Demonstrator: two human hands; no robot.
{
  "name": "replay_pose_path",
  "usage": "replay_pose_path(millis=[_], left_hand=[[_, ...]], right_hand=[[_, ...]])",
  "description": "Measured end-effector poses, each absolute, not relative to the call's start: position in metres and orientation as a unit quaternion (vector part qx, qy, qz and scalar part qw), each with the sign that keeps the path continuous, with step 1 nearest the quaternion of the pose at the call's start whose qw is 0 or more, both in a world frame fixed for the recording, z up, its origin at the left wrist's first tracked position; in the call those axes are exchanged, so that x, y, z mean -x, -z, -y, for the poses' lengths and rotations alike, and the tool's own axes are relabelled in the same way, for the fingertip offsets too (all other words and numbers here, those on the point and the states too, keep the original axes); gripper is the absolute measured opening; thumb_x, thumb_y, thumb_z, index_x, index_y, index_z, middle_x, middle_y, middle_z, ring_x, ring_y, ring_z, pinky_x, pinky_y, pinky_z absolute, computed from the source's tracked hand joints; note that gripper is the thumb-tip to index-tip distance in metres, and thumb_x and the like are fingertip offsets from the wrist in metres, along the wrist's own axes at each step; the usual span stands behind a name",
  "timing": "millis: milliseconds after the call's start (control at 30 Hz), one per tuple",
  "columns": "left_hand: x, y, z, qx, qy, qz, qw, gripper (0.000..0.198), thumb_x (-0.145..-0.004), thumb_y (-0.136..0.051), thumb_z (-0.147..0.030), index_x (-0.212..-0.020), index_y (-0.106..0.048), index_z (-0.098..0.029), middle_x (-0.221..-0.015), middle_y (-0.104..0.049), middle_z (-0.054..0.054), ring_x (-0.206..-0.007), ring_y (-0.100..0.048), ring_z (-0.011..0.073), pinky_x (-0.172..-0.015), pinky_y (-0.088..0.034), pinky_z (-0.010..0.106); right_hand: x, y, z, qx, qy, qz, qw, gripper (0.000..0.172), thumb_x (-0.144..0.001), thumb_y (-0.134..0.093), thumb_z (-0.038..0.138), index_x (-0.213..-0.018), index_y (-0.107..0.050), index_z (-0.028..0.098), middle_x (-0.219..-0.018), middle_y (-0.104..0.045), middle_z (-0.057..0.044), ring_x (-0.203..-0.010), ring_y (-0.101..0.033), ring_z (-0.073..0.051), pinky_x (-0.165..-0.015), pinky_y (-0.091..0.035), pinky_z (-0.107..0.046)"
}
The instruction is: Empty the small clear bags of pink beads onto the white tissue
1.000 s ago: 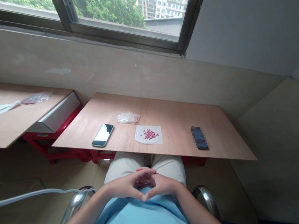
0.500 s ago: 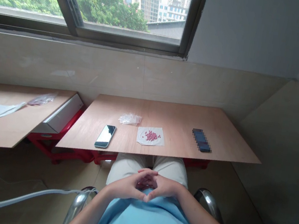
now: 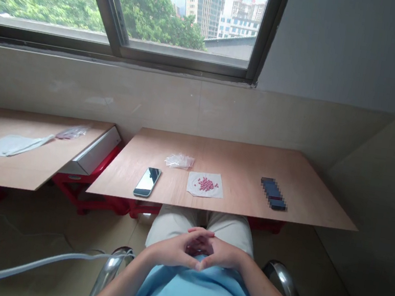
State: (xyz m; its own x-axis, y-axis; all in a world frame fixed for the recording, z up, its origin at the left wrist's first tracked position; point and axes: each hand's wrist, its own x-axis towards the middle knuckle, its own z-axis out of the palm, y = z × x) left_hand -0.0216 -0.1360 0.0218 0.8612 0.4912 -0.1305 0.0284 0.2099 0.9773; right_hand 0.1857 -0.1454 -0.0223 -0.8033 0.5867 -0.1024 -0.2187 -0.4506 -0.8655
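My left hand [image 3: 175, 250] and my right hand [image 3: 229, 254] rest together in my lap, below the table's front edge. Their fingers overlap loosely and are mostly stretched out, and the thumb tips touch, leaving a gap between the palms. I see nothing held in either hand; some fingers are partly hidden behind others. Nearest on the table [image 3: 240, 157] lies a white square sheet [image 3: 193, 189] with a cluster of small red-pink pieces [image 3: 207, 184] on it. Just behind it is a small heap of clear plastic bags [image 3: 179, 161].
A phone [image 3: 147, 182] lies to the left of the sheet, and a pixelated dark object [image 3: 274, 194] to the right. Another table [image 3: 0, 173] at the left bears white cloth or paper [image 3: 12, 144] and a plastic bag [image 3: 72, 132]. Metal armrests [image 3: 283, 282] flank me.
The whole view has shifted slightly, so the table and its things appear further right. My hands keep the same clasped pose in my lap.
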Motion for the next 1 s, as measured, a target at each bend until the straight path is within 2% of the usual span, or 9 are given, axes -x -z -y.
replay_pose_path(millis=[100, 200, 300, 433, 667, 900, 1000], left_hand=[[0.022, -0.028, 0.137, -0.639, -0.152, -0.246, 0.713, 0.073, -0.084, -0.076, -0.044, -0.149, -0.046, -0.03, -0.146, -0.053, 0.01, -0.135, -0.051, 0.033, -0.114, -0.04, 0.051], [0.02, -0.032, 0.14, -0.649, -0.163, -0.31, 0.675, 0.055, -0.098, -0.051, -0.055, -0.148, -0.05, -0.03, -0.151, -0.05, 0.007, -0.14, -0.045, 0.0302, -0.12, -0.032, 0.048], [0.015, -0.031, 0.143, -0.616, -0.179, -0.352, 0.682, 0.059, -0.103, -0.032, -0.059, -0.15, -0.048, -0.028, -0.15, -0.053, 0.005, -0.137, -0.05, 0.0276, -0.121, -0.03, 0.046], [0.013, -0.031, 0.145, -0.609, -0.185, -0.361, 0.681, 0.059, -0.103, -0.031, -0.06, -0.152, -0.046, -0.029, -0.148, -0.055, 0.005, -0.13, -0.055, 0.0266, -0.12, -0.033, 0.046], [0.014, -0.031, 0.144, -0.614, -0.189, -0.358, 0.678, 0.058, -0.104, -0.032, -0.059, -0.15, -0.049, -0.028, -0.149, -0.055, 0.004, -0.134, -0.053, 0.026, -0.117, -0.038, 0.043], [0.01, -0.028, 0.142, -0.672, -0.192, -0.364, 0.616, 0.056, -0.104, -0.032, -0.056, -0.148, -0.051, -0.028, -0.153, -0.05, 0.004, -0.142, -0.044, 0.024, -0.124, -0.029, 0.039], [0.01, -0.03, 0.143, -0.68, -0.182, -0.366, 0.609, 0.054, -0.105, -0.032, -0.055, -0.149, -0.05, -0.03, -0.153, -0.05, 0.003, -0.141, -0.045, 0.0233, -0.123, -0.031, 0.039]], right_hand=[[-0.185, 0.017, 0.148, 0.21, -0.824, 0.456, 0.262, 0.1, -0.061, -0.096, 0.046, -0.145, -0.044, 0.025, -0.132, -0.06, -0.013, -0.13, -0.055, -0.031, -0.114, -0.035, -0.048], [-0.183, 0.018, 0.15, 0.24, -0.826, 0.423, 0.285, 0.082, -0.077, -0.078, 0.066, -0.14, -0.049, 0.022, -0.132, -0.061, -0.014, -0.123, -0.059, -0.03, -0.11, -0.04, -0.047], [-0.179, 0.026, 0.15, 0.277, -0.822, 0.396, 0.303, 0.071, -0.089, -0.058, 0.072, -0.137, -0.05, 0.02, -0.116, -0.067, -0.013, -0.106, -0.067, -0.028, -0.101, -0.046, -0.049], [-0.175, 0.036, 0.149, 0.292, -0.813, 0.398, 0.307, 0.071, -0.09, -0.055, 0.073, -0.137, -0.049, 0.02, -0.107, -0.068, -0.01, -0.098, -0.069, -0.026, -0.097, -0.048, -0.048], [-0.175, 0.032, 0.15, 0.286, -0.814, 0.4, 0.309, 0.065, -0.093, -0.053, 0.07, -0.135, -0.051, 0.021, -0.109, -0.068, -0.011, -0.098, -0.069, -0.026, -0.096, -0.048, -0.046], [-0.175, 0.033, 0.15, 0.286, -0.818, 0.385, 0.319, 0.053, -0.098, -0.051, 0.062, -0.131, -0.054, 0.021, -0.11, -0.07, -0.01, -0.096, -0.069, -0.024, -0.091, -0.049, -0.041], [-0.175, 0.033, 0.149, 0.282, -0.824, 0.375, 0.317, 0.054, -0.097, -0.052, 0.063, -0.132, -0.053, 0.022, -0.112, -0.07, -0.01, -0.096, -0.069, -0.023, -0.091, -0.049, -0.04]])
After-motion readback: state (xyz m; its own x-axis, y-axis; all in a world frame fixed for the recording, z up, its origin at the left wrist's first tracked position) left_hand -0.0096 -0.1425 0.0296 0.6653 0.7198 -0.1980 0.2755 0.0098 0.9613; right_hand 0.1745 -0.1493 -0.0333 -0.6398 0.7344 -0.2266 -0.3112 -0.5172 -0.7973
